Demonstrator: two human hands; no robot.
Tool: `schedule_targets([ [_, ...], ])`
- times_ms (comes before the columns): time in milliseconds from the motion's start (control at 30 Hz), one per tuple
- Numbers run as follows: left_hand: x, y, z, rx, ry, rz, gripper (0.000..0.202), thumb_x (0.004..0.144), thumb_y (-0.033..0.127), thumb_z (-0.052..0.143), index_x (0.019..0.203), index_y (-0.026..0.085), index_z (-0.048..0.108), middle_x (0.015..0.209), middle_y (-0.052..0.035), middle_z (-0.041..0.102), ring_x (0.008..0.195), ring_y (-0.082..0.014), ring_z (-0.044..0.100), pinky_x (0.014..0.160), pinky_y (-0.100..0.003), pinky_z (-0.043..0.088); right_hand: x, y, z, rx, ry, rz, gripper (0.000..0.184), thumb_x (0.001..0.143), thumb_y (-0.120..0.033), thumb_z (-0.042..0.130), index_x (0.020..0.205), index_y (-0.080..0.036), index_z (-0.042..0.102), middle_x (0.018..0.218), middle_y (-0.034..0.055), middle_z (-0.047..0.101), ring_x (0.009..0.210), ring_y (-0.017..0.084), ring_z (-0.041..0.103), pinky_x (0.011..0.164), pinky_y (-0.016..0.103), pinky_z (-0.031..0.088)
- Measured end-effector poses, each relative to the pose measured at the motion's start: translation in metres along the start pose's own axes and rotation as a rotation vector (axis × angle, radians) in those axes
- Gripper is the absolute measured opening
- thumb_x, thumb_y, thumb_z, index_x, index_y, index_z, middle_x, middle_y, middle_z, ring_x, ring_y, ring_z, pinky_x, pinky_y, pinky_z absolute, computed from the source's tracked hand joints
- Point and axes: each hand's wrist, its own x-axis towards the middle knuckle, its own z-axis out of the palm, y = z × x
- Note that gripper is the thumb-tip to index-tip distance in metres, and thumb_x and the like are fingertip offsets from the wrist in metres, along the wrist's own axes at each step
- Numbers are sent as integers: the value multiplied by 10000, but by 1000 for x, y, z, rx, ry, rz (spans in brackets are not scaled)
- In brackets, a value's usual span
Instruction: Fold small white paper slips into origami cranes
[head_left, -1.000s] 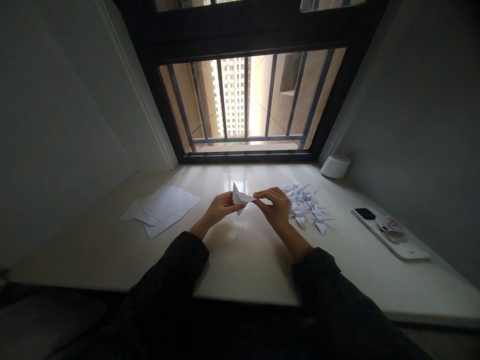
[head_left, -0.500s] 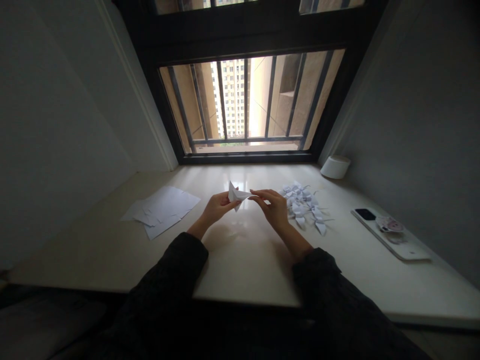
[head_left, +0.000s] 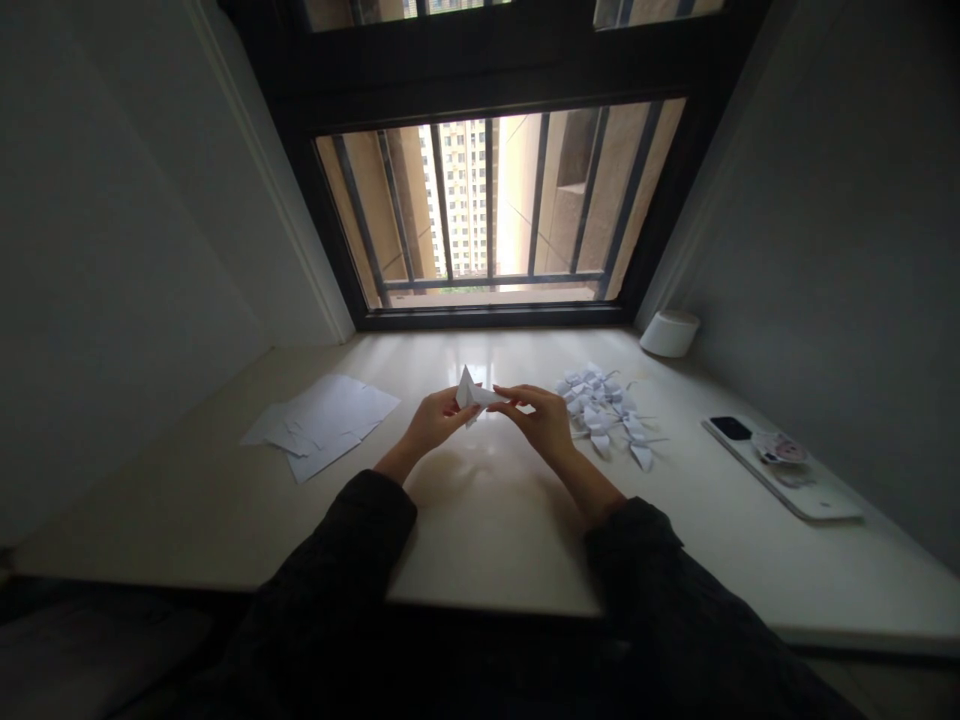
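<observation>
A folded white paper piece (head_left: pixel 466 388), with a pointed flap standing up, is held above the sill between both hands. My left hand (head_left: pixel 435 420) pinches its left part, thumb in front and fingers behind. With thumb and fingertips, my right hand (head_left: pixel 541 415) grips the narrow right end of the same piece. Just right of that hand lies a heap of folded white paper figures (head_left: pixel 600 405) with thin points. Some of the folded piece is hidden by my fingers.
Loose white paper sheets (head_left: pixel 337 415) lie overlapping on the left of the pale sill (head_left: pixel 495 550). At the right are a phone (head_left: pixel 780 470) with a round attachment and a white cylindrical object (head_left: pixel 670 333) by the wall. A barred window (head_left: pixel 491 315) closes off the back.
My right hand has shifted slightly left along the paper's narrow end. The folded piece has turned a little in my hands, its upright flap now slightly further right.
</observation>
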Motion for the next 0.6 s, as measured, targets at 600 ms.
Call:
schedule_targets([
  [600,-8,15,3,532,278,136,363,745,433,664,1079,293,672,891,-24,730,706,-172,656,652,-273,493,-1,2,1,-223,-12,-104,148,793,-372,648,847,-261,730,783,10,722,656,159,645,632,275,468],
])
